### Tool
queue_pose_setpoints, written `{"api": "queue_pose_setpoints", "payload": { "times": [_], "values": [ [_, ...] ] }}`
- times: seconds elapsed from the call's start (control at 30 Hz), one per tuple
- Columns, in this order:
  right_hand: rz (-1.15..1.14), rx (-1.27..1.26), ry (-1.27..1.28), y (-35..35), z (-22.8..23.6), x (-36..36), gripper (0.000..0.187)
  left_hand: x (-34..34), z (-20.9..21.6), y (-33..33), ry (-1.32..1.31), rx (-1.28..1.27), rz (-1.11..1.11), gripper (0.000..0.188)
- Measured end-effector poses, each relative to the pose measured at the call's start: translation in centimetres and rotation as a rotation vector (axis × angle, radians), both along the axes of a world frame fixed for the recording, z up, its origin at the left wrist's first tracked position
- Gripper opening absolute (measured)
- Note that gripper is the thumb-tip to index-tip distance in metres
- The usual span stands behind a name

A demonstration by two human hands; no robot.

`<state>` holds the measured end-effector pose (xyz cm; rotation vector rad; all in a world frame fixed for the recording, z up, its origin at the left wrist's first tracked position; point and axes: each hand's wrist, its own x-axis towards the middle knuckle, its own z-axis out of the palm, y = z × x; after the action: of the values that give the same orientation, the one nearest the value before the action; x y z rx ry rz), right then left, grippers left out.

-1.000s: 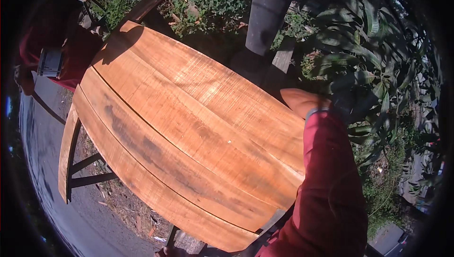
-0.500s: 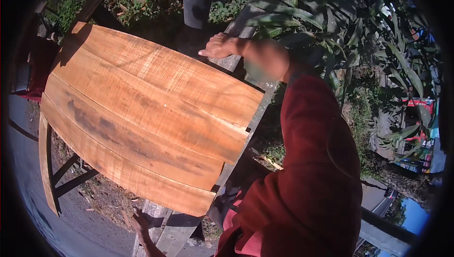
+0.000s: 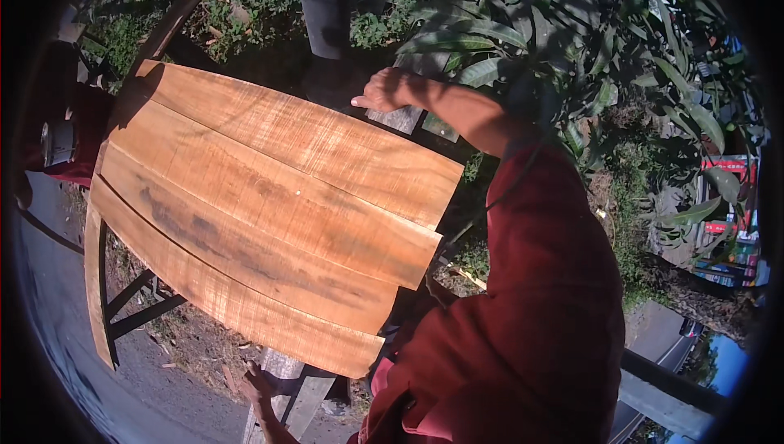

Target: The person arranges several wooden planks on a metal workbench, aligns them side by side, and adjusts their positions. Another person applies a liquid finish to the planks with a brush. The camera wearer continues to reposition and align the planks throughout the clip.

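Observation:
Several reddish-brown wooden boards [image 3: 286, 199] lie side by side as one wide panel, with uneven right ends and a dark gap between the two nearest boards. By the panel's far long edge is my right hand [image 3: 384, 91], its fingers curled. What it grips, if anything, is hidden. My left hand [image 3: 256, 383] is low, just off the near long edge. Its thumb and fingers look a little apart, with nothing seen in them. Pale support planks [image 3: 282, 372] show beneath the panel beside that hand.
A grey post [image 3: 325, 3] rises beyond the boards. Leafy branches [image 3: 523, 15] hang close over my right arm. A curved wooden strip [image 3: 96, 289] and dark struts stand at lower left. Another person's red clothing [image 3: 72, 168] shows at far left.
The panel sits slightly lower and further right in view. The grey strip along its right end is no longer visible there. Both my hands have shifted slightly right and down.

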<state>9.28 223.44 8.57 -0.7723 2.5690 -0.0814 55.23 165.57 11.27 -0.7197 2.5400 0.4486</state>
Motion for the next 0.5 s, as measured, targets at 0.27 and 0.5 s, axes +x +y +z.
{"api": "queue_pose_setpoints", "payload": {
  "times": [0.27,0.5],
  "values": [
    [-0.032,-0.034,0.064,-0.5,0.7,0.2,0.062,6.6,-7.5,-7.2,0.17,-0.234,-0.508,0.03],
    [-0.254,-0.316,-0.017,-0.4,-1.7,-1.1,0.063,5.7,-5.5,-4.3,0.252,-0.144,-0.181,0.048]
  ]
}}
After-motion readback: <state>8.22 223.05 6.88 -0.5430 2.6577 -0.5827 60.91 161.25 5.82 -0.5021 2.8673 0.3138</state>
